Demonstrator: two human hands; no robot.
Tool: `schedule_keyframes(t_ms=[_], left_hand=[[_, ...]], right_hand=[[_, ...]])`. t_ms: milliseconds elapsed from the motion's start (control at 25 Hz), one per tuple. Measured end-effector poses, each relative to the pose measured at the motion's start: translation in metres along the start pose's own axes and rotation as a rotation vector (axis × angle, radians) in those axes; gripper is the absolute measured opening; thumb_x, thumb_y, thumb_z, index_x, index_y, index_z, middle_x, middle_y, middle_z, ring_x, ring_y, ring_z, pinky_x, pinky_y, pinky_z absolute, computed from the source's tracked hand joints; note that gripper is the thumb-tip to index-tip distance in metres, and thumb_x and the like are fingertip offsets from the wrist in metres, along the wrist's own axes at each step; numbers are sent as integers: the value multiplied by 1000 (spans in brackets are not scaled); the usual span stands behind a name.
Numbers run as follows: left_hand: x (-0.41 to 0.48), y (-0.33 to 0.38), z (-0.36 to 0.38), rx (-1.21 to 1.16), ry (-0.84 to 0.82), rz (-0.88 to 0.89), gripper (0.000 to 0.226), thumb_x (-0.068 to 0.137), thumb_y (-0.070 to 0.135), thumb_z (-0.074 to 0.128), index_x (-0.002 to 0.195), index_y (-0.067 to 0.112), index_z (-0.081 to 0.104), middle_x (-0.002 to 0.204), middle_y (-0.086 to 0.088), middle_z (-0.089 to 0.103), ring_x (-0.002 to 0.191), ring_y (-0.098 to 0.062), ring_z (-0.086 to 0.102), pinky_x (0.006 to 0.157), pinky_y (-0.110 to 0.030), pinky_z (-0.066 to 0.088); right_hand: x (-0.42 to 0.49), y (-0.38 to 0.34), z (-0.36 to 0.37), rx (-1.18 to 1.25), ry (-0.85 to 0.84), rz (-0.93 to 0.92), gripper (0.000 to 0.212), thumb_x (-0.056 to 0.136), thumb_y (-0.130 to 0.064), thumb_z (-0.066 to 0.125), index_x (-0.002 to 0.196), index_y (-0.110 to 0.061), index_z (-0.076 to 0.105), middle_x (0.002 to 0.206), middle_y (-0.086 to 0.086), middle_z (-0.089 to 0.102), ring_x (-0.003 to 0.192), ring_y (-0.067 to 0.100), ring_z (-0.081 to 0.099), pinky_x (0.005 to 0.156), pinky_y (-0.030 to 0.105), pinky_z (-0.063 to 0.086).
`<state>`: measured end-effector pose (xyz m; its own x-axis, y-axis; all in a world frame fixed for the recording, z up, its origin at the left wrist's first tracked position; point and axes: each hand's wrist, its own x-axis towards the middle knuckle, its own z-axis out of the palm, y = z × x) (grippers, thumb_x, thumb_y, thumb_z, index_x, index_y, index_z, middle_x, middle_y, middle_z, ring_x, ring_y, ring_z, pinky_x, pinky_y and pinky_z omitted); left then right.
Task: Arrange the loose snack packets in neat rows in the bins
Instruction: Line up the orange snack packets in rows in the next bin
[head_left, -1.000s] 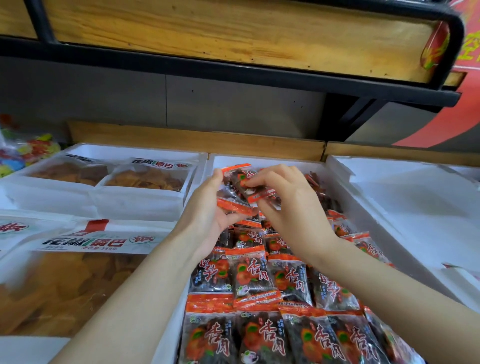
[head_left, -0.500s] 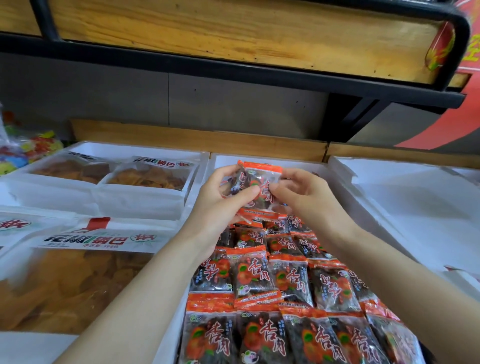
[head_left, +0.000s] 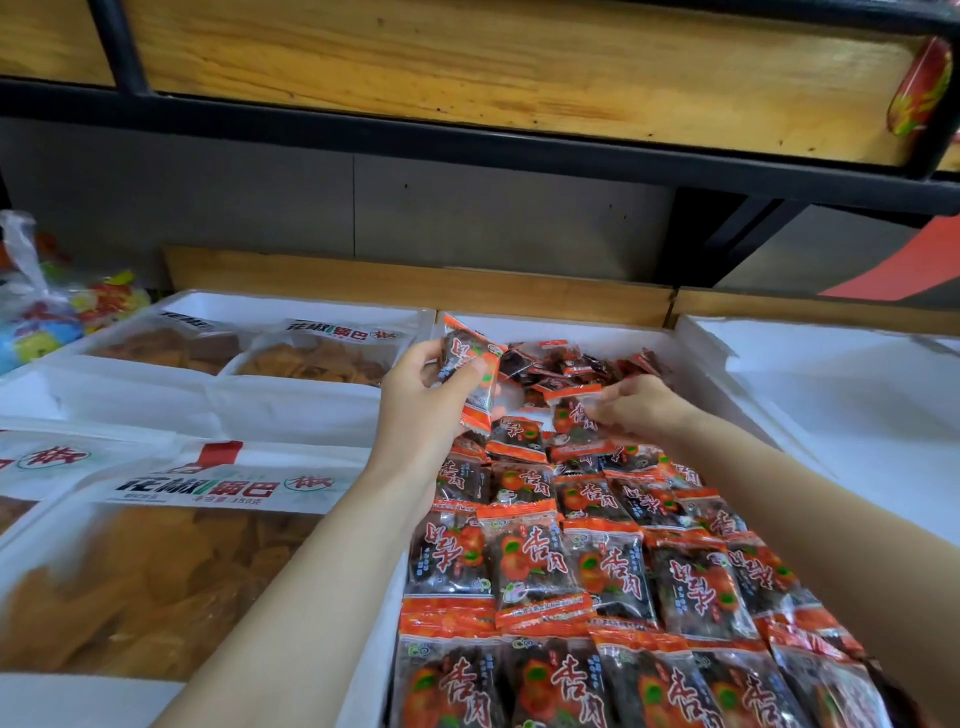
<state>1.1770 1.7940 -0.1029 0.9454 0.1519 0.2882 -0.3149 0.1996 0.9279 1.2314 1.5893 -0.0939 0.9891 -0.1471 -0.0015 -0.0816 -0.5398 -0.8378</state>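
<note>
While the white bin (head_left: 597, 327) holds neat packet rows (head_left: 545, 561) and a loose heap (head_left: 566, 364) at its back, my left hand (head_left: 421, 410) grips a raised packet (head_left: 467, 374) and my right hand (head_left: 641, 408) pinches a second packet (head_left: 574, 423) atop the farthest row.

Wooden rail (head_left: 415, 288) crossing mid-frame, taken as reference. Above it, a grey back panel (head_left: 249, 208), a black metal frame (head_left: 467, 150) and a wooden shelf board (head_left: 519, 57). Below and left of it, large clear bags of golden crisps (head_left: 156, 582). Far left, a bag of multicoloured sweets (head_left: 41, 317). To its right, a red sign (head_left: 909, 265).
</note>
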Motion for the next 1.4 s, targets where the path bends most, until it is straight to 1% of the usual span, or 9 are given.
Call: schedule_keyframes(t_ms=[200, 240, 320, 400, 480, 600, 880, 1080, 1400], left_hand=[[0, 0, 3, 32, -14, -6, 24, 90, 16, 67, 114, 21, 65, 112, -4, 69, 102, -25, 67, 93, -48, 54], [0, 0, 2, 39, -25, -14, 22, 90, 16, 67, 111, 23, 66, 111, -3, 69, 101, -25, 68, 93, -47, 54], [-2, -1, 3, 50, -58, -21, 18, 90, 14, 68, 104, 25, 66, 107, -4, 71, 96, -24, 70, 90, -45, 56], [-4, -3, 3, 58, -85, -26, 25, 88, 12, 69, 113, 16, 66, 107, -9, 71, 88, -21, 72, 86, -44, 58], [-6, -4, 4, 51, -106, -39, 34, 87, 10, 70, 120, 9, 62, 109, -13, 69, 76, -16, 72, 78, -38, 61], [-9, -3, 5, 142, -125, 17, 22, 86, 8, 71, 102, 22, 64, 102, -8, 69, 69, -12, 68, 62, -23, 58], [-21, 0, 8, 252, -216, 42, 17, 88, 15, 70, 101, 25, 66, 97, -6, 70, 71, -6, 69, 58, -22, 56], [-26, 5, 15, 415, -318, 101, 36, 80, 10, 76, 110, 21, 60, 89, 2, 74, 70, 1, 67, 62, -9, 49], [0, 24, 67, 543, -405, 306, 11, 88, 19, 68, 89, 26, 59, 94, 9, 64, 79, -12, 62, 76, -22, 48]], right_hand=[[11, 9, 10, -84, -54, -13, 11, 89, -11, 63, 82, -9, 55, 74, -2, 54, 58, 12, 55, 65, 26, 53], [10, 8, 10, -143, -40, -52, 9, 89, -11, 63, 93, -4, 58, 85, 1, 57, 66, 14, 58, 70, 27, 53], [7, 8, 11, -322, 1, -103, 42, 88, -15, 65, 123, 4, 52, 112, 10, 59, 92, 23, 62, 82, 30, 50], [0, 5, 10, -465, 109, -218, 51, 89, -22, 64, 131, 0, 47, 122, 13, 57, 110, 26, 56, 91, 31, 44], [-15, -3, 12, -355, 177, -402, 31, 95, -27, 53, 121, -10, 54, 112, 7, 61, 101, 22, 59, 83, 26, 46], [-47, -16, 21, 129, -22, -494, 25, 101, -28, 38, 106, -12, 57, 92, 5, 62, 71, 13, 61, 61, 22, 51], [-79, -10, 10, 323, -153, -401, 4, 90, -13, 60, 92, -10, 58, 85, 6, 64, 74, 13, 61, 64, 17, 54], [-98, -2, -9, -91, -134, -556, 37, 81, -10, 72, 111, -20, 53, 96, -5, 64, 78, 11, 66, 77, 25, 56], [-85, 0, -42, -6, 3, -511, 16, 88, -24, 63, 87, -9, 58, 81, 5, 64, 76, 16, 59, 71, 30, 48]])
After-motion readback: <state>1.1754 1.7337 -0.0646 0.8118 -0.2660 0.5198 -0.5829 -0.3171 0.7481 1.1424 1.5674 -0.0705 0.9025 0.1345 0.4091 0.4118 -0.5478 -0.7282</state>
